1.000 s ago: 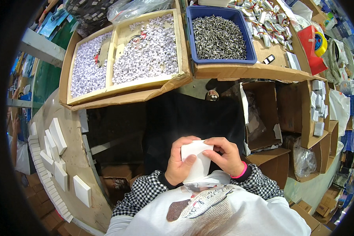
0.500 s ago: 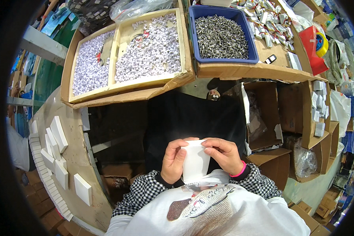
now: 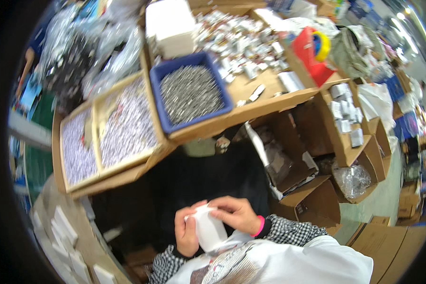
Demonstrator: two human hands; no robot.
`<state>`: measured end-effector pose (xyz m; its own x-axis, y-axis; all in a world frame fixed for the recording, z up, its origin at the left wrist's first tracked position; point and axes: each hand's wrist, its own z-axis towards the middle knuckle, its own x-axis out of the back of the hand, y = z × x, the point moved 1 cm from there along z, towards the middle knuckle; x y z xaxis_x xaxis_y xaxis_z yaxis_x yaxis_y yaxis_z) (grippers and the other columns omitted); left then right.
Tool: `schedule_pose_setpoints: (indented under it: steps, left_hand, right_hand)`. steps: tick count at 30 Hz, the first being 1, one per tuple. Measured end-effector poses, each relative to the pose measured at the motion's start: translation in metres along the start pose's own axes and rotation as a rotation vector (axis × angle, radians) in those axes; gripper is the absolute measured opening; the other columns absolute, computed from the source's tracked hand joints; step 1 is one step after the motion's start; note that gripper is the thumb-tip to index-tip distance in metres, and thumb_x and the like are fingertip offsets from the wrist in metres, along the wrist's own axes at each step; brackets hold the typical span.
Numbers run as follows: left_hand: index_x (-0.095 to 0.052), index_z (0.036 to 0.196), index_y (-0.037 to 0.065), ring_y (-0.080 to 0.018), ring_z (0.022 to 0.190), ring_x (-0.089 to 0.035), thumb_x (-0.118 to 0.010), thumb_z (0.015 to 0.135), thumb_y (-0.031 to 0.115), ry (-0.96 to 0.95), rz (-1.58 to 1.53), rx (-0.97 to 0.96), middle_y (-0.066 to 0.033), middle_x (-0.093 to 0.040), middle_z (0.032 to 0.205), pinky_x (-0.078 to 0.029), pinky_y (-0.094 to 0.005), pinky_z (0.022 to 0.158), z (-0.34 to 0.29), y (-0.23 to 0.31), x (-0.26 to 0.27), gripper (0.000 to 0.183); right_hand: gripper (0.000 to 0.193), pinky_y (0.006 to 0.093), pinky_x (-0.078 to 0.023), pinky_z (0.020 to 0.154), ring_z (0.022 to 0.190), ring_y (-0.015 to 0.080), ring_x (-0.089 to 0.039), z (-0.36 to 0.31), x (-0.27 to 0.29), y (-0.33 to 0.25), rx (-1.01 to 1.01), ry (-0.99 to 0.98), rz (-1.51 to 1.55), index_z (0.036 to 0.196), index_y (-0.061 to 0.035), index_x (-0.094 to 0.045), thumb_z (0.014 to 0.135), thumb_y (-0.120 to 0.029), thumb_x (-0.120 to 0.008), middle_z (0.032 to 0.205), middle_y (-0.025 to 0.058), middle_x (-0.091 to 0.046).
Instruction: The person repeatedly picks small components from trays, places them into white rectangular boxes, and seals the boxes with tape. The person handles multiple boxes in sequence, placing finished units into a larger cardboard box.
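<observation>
In front of my chest, my left hand (image 3: 187, 232) and my right hand (image 3: 235, 215) hold a small white box (image 3: 210, 233) between them. My left fingers and thumb close on its left side near the top. The right fingers pinch its upper right edge, and a pink band circles that wrist. Motion blurs the box, so I cannot tell whether its top flap is closed. Several more white boxes (image 3: 64, 227) lie on the worktable to the left.
Ahead is a divided wooden tray (image 3: 99, 142) of small whitish pieces. A blue bin (image 3: 161, 106) of metal parts stands beside it. Beyond lie many small wired white packs (image 3: 244, 40) and a white stack (image 3: 170, 23). Open cardboard boxes (image 3: 312, 203) stand at my right.
The whole view has swung, moving the trays and bin left and tilting them. A white stack behind the blue bin has come fully into view. Both hands still grip the white box.
</observation>
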<state>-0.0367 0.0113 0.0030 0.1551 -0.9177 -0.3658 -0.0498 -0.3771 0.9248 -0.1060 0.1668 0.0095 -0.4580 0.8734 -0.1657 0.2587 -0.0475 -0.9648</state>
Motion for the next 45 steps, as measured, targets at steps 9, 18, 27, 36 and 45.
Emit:
schedule_pose_setpoints:
  steps: [9,18,27,36,45]
  left_hand:
    - [-0.051,0.104,0.006,-0.0281,0.102,-0.060,-0.053,0.091,0.002,0.136,-0.048,0.122,-0.0236,-0.059,0.116,-0.048,-0.0371,0.089,0.005,-0.015,0.009,0.014]
    - [-0.050,0.106,0.005,-0.0306,0.108,-0.058,-0.048,0.092,-0.003,0.173,-0.026,0.198,-0.0245,-0.058,0.118,-0.045,-0.0397,0.095,0.011,-0.017,0.009,0.017]
    - [-0.051,0.106,0.004,-0.0289,0.107,-0.058,-0.049,0.091,-0.003,0.181,-0.005,0.182,-0.0225,-0.060,0.115,-0.045,-0.0379,0.096,0.013,-0.016,0.005,0.016]
    - [-0.051,0.105,0.002,-0.0269,0.105,-0.058,-0.050,0.093,0.001,0.193,0.029,0.185,-0.0218,-0.061,0.115,-0.044,-0.0359,0.096,0.013,-0.008,-0.001,0.013]
    - [-0.050,0.106,0.003,-0.0274,0.107,-0.057,-0.050,0.091,-0.001,0.190,0.062,0.214,-0.0223,-0.060,0.116,-0.043,-0.0362,0.096,0.011,-0.003,-0.003,0.016]
  right_hand:
    - [0.014,0.0273,-0.053,0.065,0.072,0.0198,-0.067,0.027,0.058,-0.054,0.391,0.050,-0.481,0.091,-0.0044,-0.069,0.083,-0.016,-0.068,0.084,0.0097,-0.069]
    - [0.030,0.0239,-0.045,0.073,0.077,0.0090,-0.054,0.107,0.258,-0.169,0.585,1.049,-0.407,0.110,0.0008,-0.058,0.091,-0.023,-0.060,0.090,0.0039,-0.061]
    - [0.025,0.0211,-0.037,0.072,0.080,0.0024,-0.051,0.129,0.282,-0.192,0.442,0.781,-0.147,0.097,-0.0076,-0.068,0.089,-0.030,-0.062,0.089,-0.0038,-0.064]
    - [0.024,0.0153,-0.032,0.058,0.065,0.0012,-0.044,0.107,0.259,-0.214,0.503,0.782,-0.152,0.086,-0.0084,-0.067,0.088,-0.032,-0.064,0.078,-0.0047,-0.059]
    - [0.027,0.0170,-0.043,0.061,0.073,0.0072,-0.060,0.099,0.256,-0.163,0.317,0.751,0.178,0.096,-0.0087,-0.064,0.089,-0.035,-0.064,0.083,-0.0009,-0.065]
